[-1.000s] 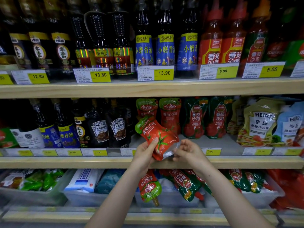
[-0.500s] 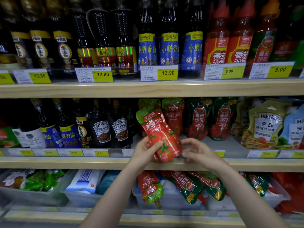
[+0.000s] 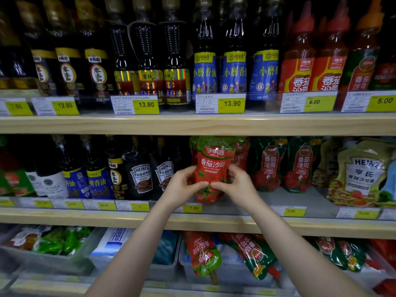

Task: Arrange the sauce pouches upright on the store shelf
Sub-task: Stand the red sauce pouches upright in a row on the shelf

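Observation:
A red ketchup pouch (image 3: 212,166) with a green top stands upright at the front of the middle shelf (image 3: 214,224). My left hand (image 3: 182,186) grips its left side and my right hand (image 3: 237,185) its right side, thumbs meeting across its front. Its base rests near the shelf's front rail. Behind it stand more red pouches (image 3: 242,153), partly hidden. To the right, two green-and-red ketchup pouches (image 3: 282,166) stand upright.
Dark Heinz bottles (image 3: 141,179) stand just left of the pouch. Heinz salad dressing pouches (image 3: 362,174) lean at the right. Bins on the lower shelf hold loose ketchup pouches (image 3: 205,254) lying down. Tall bottles (image 3: 233,67) fill the shelf above.
The pouch went from tilted left in front of the shelf to upright on it. Both hands moved up and forward and now hold it from either side.

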`<move>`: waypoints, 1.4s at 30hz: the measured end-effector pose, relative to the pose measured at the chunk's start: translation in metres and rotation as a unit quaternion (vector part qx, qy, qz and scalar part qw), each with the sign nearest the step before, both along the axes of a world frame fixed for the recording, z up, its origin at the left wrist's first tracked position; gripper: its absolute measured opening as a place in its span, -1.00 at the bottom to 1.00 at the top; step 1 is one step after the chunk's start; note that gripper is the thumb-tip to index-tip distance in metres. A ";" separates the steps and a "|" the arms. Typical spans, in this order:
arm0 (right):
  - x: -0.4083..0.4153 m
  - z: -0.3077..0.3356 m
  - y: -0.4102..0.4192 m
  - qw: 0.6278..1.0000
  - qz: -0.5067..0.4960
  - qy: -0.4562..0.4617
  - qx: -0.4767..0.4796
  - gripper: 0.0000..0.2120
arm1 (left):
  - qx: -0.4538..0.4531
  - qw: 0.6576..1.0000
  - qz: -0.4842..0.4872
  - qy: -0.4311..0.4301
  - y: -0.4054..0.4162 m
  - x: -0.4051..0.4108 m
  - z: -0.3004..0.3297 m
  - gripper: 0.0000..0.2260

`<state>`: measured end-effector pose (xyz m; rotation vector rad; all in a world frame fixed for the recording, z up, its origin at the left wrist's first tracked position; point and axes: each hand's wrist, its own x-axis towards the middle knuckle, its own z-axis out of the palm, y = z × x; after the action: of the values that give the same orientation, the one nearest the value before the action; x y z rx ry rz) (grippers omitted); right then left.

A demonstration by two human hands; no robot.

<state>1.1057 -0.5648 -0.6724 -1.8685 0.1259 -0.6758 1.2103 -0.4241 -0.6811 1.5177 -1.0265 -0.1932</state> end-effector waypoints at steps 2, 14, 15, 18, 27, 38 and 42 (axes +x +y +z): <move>0.013 -0.004 0.004 1.000 -0.015 -0.004 -0.012 -0.60 | -0.006 1.000 0.031 -0.001 0.001 0.007 -0.006 -0.71; 0.032 -0.020 0.003 0.993 -0.007 0.114 0.028 -0.89 | 0.052 0.982 0.179 -0.009 -0.002 0.018 -0.023 -0.88; 0.032 -0.018 0.003 0.992 -0.008 0.118 0.032 -0.88 | 0.051 0.981 0.187 -0.012 -0.003 0.015 -0.022 -0.88; 0.031 -0.021 0.006 0.992 -0.020 0.124 0.025 -0.84 | 0.057 0.973 0.220 -0.046 0.002 0.003 -0.027 -0.82; 0.040 -0.037 0.021 0.971 -0.163 0.134 -0.112 -0.55 | 0.179 0.834 0.275 -0.443 0.064 0.010 -0.061 -0.93; 0.067 -0.038 0.010 0.962 -0.201 0.145 -0.110 -0.56 | 0.168 0.817 0.280 -0.476 0.064 0.020 -0.078 -0.78; 0.054 -0.039 0.006 0.960 -0.224 0.122 -0.115 -0.45 | 0.180 0.819 0.281 -0.466 0.063 0.018 -0.078 -0.79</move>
<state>1.1592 -0.5584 -0.7118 -2.1683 0.6724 -0.7872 1.2281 -0.3611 -0.7593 2.2714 -1.2500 0.9188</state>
